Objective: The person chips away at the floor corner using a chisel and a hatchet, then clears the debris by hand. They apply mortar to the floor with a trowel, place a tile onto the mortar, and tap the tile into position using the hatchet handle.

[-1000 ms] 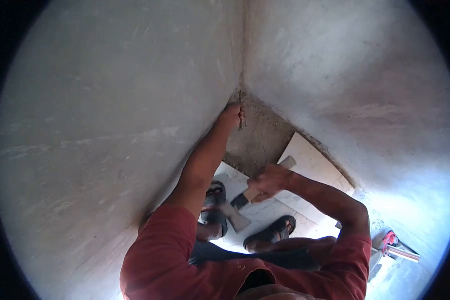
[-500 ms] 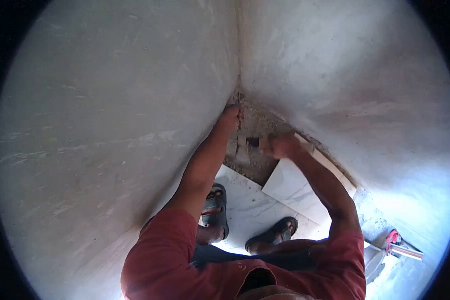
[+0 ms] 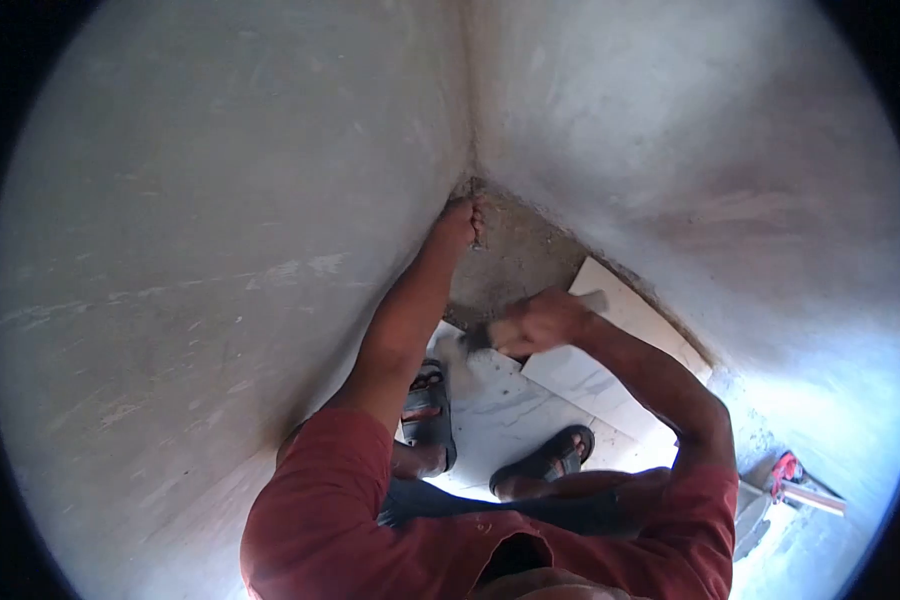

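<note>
My left hand (image 3: 462, 218) is closed low in the wall corner, around a thin dark chisel (image 3: 477, 243) that shows only in small part. My right hand (image 3: 545, 322) grips a hammer by its handle (image 3: 596, 300), nearer to my body and over the edge of the floor tiles. Motion smears the hammer's head (image 3: 458, 352). Between the hands lies a patch of bare, rough floor (image 3: 515, 240). A white marbled tile (image 3: 635, 315) lies along the right wall, below my right forearm.
Two plastered walls, left (image 3: 190, 240) and right (image 3: 690, 180), meet just beyond my hands. My sandalled feet (image 3: 428, 415) stand on white marbled floor tiles (image 3: 510, 405). A red item (image 3: 785, 470) and a light strip (image 3: 815, 500) lie at the lower right.
My right hand has swung the hammer back toward my body, away from the corner. My left hand stays in nearly the same place in the corner.
</note>
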`<action>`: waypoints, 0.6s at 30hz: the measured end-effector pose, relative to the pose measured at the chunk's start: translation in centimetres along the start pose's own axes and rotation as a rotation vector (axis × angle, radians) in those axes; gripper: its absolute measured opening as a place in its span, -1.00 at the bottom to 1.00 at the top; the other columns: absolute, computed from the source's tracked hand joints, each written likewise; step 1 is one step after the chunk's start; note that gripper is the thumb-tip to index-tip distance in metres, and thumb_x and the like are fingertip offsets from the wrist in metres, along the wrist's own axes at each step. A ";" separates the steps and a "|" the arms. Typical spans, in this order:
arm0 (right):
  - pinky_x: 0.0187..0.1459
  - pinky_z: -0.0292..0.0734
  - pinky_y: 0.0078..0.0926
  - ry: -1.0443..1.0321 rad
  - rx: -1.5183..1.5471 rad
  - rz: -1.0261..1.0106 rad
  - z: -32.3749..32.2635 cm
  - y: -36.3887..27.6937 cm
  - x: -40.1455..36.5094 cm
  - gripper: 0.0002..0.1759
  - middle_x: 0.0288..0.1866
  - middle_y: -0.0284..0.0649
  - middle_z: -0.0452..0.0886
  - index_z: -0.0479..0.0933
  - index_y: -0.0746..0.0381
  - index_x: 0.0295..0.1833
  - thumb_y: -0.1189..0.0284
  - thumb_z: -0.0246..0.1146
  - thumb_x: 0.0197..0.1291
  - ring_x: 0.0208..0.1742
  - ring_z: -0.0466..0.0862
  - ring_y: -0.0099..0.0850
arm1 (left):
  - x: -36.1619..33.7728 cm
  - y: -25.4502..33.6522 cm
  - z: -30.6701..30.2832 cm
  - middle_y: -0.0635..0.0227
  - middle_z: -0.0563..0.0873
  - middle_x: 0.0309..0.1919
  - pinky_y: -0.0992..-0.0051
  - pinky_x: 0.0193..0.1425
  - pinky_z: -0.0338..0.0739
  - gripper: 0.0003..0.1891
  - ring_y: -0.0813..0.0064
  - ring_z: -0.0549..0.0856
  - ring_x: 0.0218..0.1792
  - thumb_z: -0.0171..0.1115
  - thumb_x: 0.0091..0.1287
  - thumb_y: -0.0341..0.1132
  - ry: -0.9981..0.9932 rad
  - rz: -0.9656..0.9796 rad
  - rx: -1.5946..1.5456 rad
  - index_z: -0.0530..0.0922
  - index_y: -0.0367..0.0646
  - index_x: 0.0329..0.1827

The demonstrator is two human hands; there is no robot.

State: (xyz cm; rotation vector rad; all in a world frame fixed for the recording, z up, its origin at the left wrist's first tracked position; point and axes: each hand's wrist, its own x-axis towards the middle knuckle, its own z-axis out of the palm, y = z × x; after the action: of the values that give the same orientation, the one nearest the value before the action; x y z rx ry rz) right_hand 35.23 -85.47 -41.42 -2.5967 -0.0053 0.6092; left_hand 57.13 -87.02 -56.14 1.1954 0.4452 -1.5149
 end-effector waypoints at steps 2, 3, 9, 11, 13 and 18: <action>-0.33 0.49 -0.21 0.018 -0.024 -0.187 1.4 0.9 1.3 -0.48 -0.41 -0.11 0.56 0.45 0.07 -0.18 -0.14 0.04 -0.03 -0.37 0.59 -0.13 | 1.1 1.1 0.0 0.50 0.25 -0.78 0.57 -0.75 0.11 -0.87 0.60 0.22 -0.79 -0.13 0.26 -0.38 0.031 0.014 -0.025 0.42 -0.12 -0.38; -0.32 0.49 -0.21 0.062 0.003 -0.303 2.3 2.1 2.2 -0.48 -0.41 -0.11 0.56 0.45 0.08 -0.19 -0.13 0.04 -0.03 -0.35 0.59 -0.13 | 1.4 1.8 -0.2 0.50 0.25 -0.78 0.57 -0.75 0.11 -0.87 0.60 0.22 -0.79 -0.13 0.26 -0.38 0.030 0.024 -0.018 0.42 -0.12 -0.38; -0.14 0.42 -0.17 0.141 0.133 0.584 1.5 10.2 1.1 -0.37 -0.22 0.01 0.53 0.41 0.25 -0.13 -0.13 0.00 0.02 -0.19 0.54 -0.07 | 0.9 2.3 0.5 0.50 0.25 -0.78 0.55 -0.73 0.09 -0.83 0.57 0.21 -0.78 -0.15 0.26 -0.37 -0.030 -0.023 -0.155 0.40 -0.10 -0.46; -0.13 0.41 -0.17 0.113 0.181 0.614 2.3 8.5 -0.6 -0.32 -0.17 0.06 0.52 0.38 0.30 -0.09 -0.14 0.02 0.01 -0.17 0.54 -0.04 | 1.4 0.9 -0.6 0.49 0.30 -0.75 0.55 -0.71 0.11 -0.83 0.58 0.24 -0.76 -0.15 0.27 -0.35 -0.122 0.054 -0.001 0.42 -0.11 -0.42; -0.13 0.40 -0.21 0.015 0.456 0.516 1.8 4.7 -3.3 -0.27 -0.19 0.11 0.51 0.31 0.32 -0.05 -0.14 0.09 -0.04 -0.16 0.52 0.00 | 3.6 -1.6 -1.6 0.47 0.34 -0.71 0.54 -0.70 0.14 -0.84 0.58 0.26 -0.74 -0.15 0.27 -0.34 -0.032 0.106 0.090 0.42 -0.12 -0.41; -0.19 0.39 -0.26 -0.052 0.819 0.426 3.3 0.6 -5.4 -0.40 -0.31 0.06 0.53 0.29 0.30 -0.07 0.03 0.20 -0.02 -0.20 0.55 -0.09 | -0.3 -2.1 -0.5 0.41 0.44 -0.59 0.53 -0.69 0.21 -0.85 0.58 0.30 -0.70 -0.15 0.26 -0.31 0.074 0.278 0.216 0.39 -0.13 -0.37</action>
State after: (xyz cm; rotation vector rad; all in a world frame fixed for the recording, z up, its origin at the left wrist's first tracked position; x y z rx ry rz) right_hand 28.92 -85.12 -42.07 -1.7816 0.6531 0.6463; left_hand 55.49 -85.77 -56.74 1.4221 0.1566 -1.3043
